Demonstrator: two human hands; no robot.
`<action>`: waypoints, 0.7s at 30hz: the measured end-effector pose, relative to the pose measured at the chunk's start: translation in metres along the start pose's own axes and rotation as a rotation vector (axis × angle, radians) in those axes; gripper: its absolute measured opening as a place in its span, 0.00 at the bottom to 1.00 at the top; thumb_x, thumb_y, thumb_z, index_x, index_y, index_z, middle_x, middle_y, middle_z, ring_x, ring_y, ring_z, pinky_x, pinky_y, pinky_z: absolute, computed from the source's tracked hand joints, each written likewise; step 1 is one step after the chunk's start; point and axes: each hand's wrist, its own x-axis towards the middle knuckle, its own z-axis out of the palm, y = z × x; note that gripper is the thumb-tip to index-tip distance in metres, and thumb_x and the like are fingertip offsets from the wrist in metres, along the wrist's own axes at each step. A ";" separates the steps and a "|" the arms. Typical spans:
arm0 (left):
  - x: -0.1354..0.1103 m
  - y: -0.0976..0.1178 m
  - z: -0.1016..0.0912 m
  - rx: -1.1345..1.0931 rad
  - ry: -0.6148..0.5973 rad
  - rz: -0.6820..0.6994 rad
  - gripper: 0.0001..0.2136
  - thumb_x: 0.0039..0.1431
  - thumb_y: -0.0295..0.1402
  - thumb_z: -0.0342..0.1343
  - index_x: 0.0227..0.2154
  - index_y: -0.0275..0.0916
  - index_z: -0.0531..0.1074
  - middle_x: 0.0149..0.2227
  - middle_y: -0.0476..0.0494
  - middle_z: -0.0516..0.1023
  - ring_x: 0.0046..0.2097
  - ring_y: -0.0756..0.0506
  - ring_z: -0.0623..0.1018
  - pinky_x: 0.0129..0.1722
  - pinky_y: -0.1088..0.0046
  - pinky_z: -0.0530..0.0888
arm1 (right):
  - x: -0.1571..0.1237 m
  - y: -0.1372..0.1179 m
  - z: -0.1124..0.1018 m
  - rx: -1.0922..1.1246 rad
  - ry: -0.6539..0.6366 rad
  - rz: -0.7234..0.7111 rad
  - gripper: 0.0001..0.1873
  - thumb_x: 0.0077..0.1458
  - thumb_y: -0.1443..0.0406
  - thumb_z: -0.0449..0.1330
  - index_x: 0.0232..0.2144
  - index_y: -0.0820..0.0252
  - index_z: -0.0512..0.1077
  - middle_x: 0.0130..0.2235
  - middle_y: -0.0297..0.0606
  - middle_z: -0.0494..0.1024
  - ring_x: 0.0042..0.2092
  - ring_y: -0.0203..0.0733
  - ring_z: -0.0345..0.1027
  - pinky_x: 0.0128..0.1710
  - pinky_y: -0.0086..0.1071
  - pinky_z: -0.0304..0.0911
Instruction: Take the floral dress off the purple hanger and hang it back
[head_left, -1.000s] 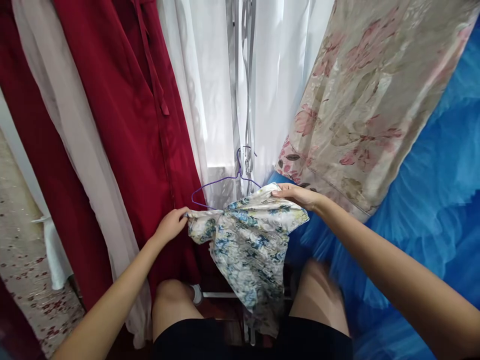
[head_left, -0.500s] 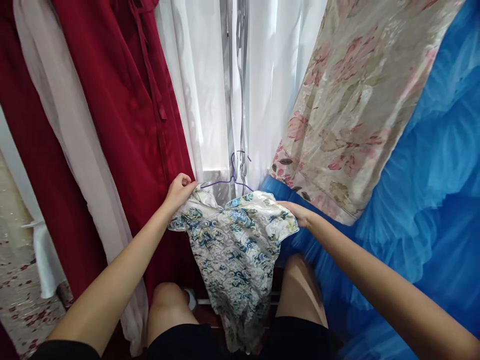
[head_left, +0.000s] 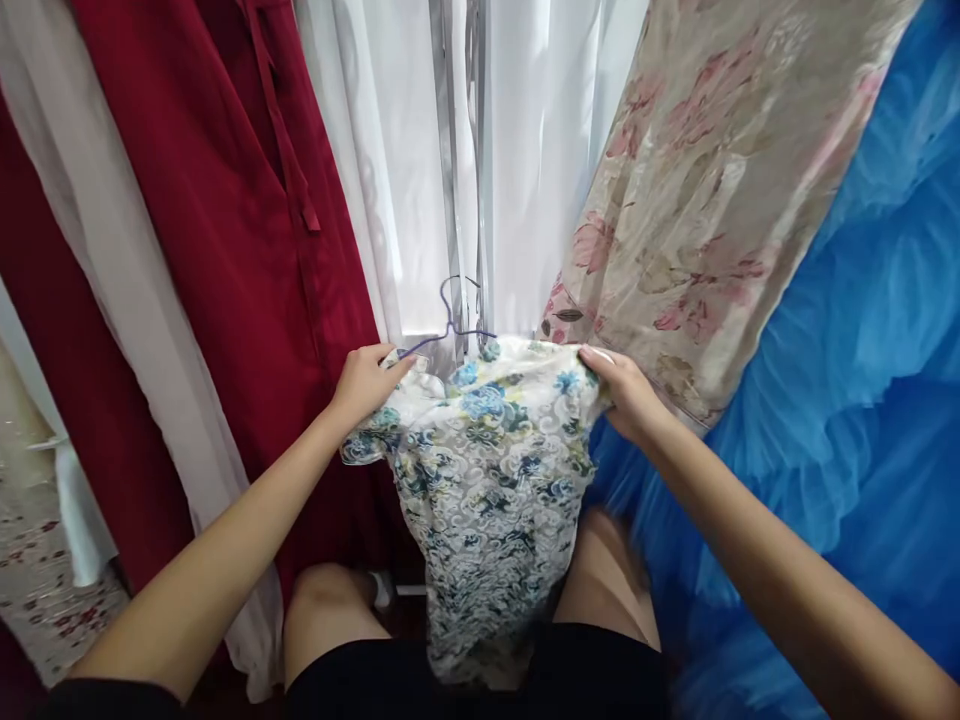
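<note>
A small dress with a blue floral print (head_left: 491,470) hangs on a thin purple wire hanger (head_left: 448,318), held up in front of me. My left hand (head_left: 365,381) is closed on the dress's left shoulder, where the hanger's arm goes in. On the other side, my right hand (head_left: 622,390) is closed on the right shoulder. The hanger's hook stands up beside a metal rack pole (head_left: 450,170). The dress's hem falls between my bare knees.
Garments hang close all round: a dark red dress (head_left: 225,230) and pale cloth (head_left: 120,260) at left, white sheer fabric (head_left: 540,150) behind, a beige dress with pink flowers (head_left: 712,190) and blue tulle (head_left: 862,380) at right. Patterned floor (head_left: 37,590) shows at bottom left.
Both hands have lifted the dress and spread it wider. The left hand moved up onto the left shoulder; the right hand shifted from the collar to the right shoulder.
</note>
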 end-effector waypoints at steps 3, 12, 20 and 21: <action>-0.003 -0.012 0.010 -0.047 0.106 -0.061 0.21 0.59 0.45 0.58 0.17 0.38 0.61 0.19 0.53 0.58 0.24 0.52 0.59 0.25 0.73 0.52 | -0.033 -0.026 0.047 -0.115 -0.266 -0.144 0.21 0.60 0.48 0.62 0.37 0.59 0.77 0.36 0.37 0.80 0.37 0.41 0.73 0.37 0.31 0.68; -0.061 0.015 0.028 -1.019 0.158 -0.415 0.27 0.64 0.48 0.45 0.14 0.40 0.46 0.17 0.51 0.52 0.20 0.52 0.55 0.24 0.73 0.62 | -0.097 -0.015 0.077 -0.619 -0.860 -0.428 0.26 0.64 0.56 0.60 0.60 0.59 0.67 0.58 0.49 0.74 0.59 0.50 0.67 0.62 0.45 0.60; -0.085 0.105 0.035 -1.243 -0.303 -0.384 0.20 0.61 0.54 0.55 0.30 0.41 0.65 0.31 0.46 0.72 0.30 0.47 0.74 0.37 0.64 0.76 | -0.072 0.041 0.044 -0.208 -0.509 0.189 0.25 0.60 0.45 0.60 0.28 0.60 0.74 0.27 0.35 0.75 0.28 0.38 0.67 0.28 0.30 0.63; -0.090 0.104 0.035 -1.276 -0.289 -0.364 0.19 0.57 0.52 0.61 0.37 0.41 0.68 0.36 0.43 0.75 0.36 0.44 0.78 0.41 0.62 0.77 | -0.080 0.040 0.038 -0.140 -0.442 0.235 0.25 0.58 0.44 0.61 0.25 0.60 0.72 0.23 0.33 0.73 0.24 0.35 0.63 0.24 0.29 0.59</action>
